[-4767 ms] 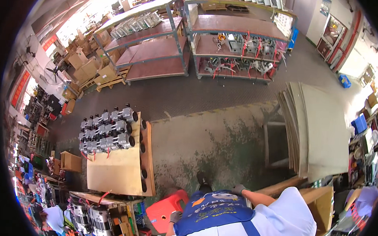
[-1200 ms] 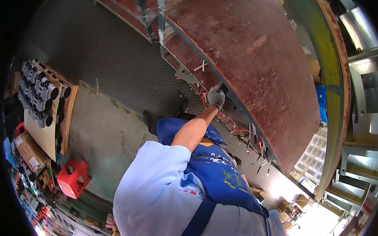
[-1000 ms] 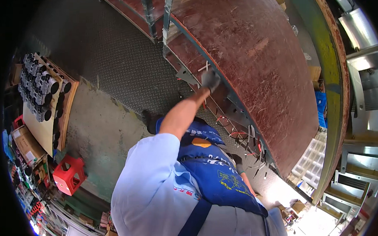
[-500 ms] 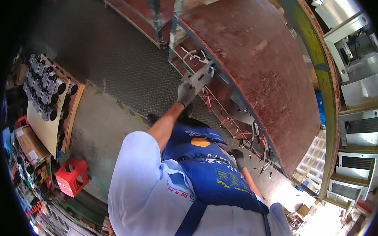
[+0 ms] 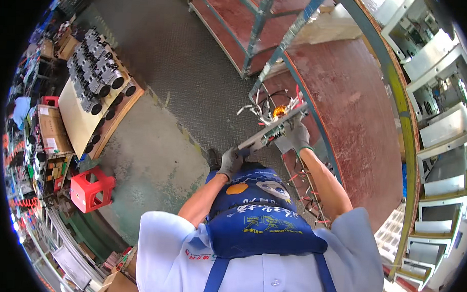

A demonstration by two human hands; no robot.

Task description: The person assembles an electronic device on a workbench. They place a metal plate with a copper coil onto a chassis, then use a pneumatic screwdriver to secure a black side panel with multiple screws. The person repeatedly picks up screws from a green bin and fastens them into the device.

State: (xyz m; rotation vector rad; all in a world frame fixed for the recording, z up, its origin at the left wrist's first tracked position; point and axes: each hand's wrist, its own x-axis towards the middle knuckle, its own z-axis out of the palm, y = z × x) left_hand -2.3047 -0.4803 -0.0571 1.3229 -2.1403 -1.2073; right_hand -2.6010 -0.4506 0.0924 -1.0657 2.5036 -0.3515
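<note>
Both of my hands wear grey gloves and hold one flat metal plate fitted with electronics [image 5: 259, 138], out in front of my blue apron [image 5: 264, 219]. My left hand [image 5: 231, 162] is closed on its near left end. At the far right end, my right hand [image 5: 297, 135] grips the plate from the side. A copper-wound ring coil [image 5: 280, 111] sits on the plate among loose white, black and red wires [image 5: 263, 103]. Green parts show on its near side. The fingertips are partly hidden behind the plate.
To the right stands a metal-framed rack with a brown board top [image 5: 348, 114]; wired parts [image 5: 306, 192] lie on its lower shelf. Left are a red stool [image 5: 92, 189], grey parts with black discs [image 5: 94, 71] on a board, and a cardboard box [image 5: 53, 129]. Metal frames [image 5: 439, 220] line the far right.
The plate has come away from the rack's lower shelf, its wires and coil now showing. My right hand has risen from beside my body and taken hold of it too. The view has shifted.
</note>
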